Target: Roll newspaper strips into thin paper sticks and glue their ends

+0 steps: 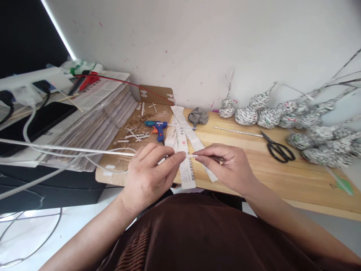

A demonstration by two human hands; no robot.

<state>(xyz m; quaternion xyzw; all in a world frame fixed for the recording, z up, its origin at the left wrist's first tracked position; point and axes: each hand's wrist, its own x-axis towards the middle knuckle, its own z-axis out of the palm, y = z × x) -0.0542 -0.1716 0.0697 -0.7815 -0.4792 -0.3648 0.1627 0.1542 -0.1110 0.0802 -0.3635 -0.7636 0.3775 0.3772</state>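
Note:
Just above the front edge of the wooden table, my left hand (152, 171) is closed round a thin white rolled stick (113, 151), which runs out to the left beyond the view. My right hand (228, 165) pinches the right end of this thin piece between thumb and forefinger, close to the left fingertips. Something thin and dark shows under the right fingers, too small to name. Flat printed paper strips (186, 169) lie under and behind the hands. Behind the left hand rests a blue glue gun (160, 130) on cardboard.
Black scissors (278, 148) and a rolled paper stick (237, 131) lie to the right. Several woven paper gourds (267, 117) line the wall. A grey cloth (198, 116) sits centre back. At left are stacked newspapers (104, 116), a power strip (34, 82) and loose cables.

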